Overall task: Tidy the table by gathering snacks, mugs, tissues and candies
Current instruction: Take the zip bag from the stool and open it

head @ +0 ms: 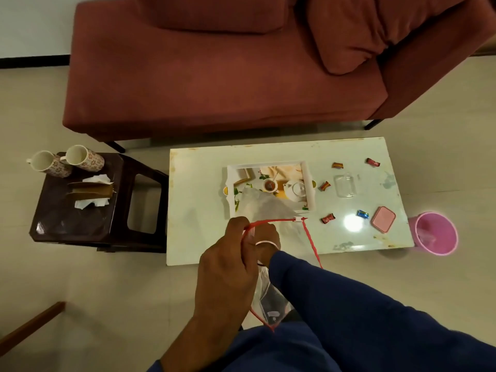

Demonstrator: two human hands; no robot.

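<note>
A clear zip bag with a red slider edge hangs over the white table's near edge. My left hand grips its red rim, and my right hand reaches into or holds the bag's mouth, partly hidden behind the left. Several wrapped candies lie on the table: red ones and a blue one. Two floral mugs lie tipped on a dark side stool beside crumpled tissues.
A printed white tray sits mid-table with clear plastic over it. Right of it are a clear container and a pink lid. A pink bin stands at the table's right end. A red sofa is behind.
</note>
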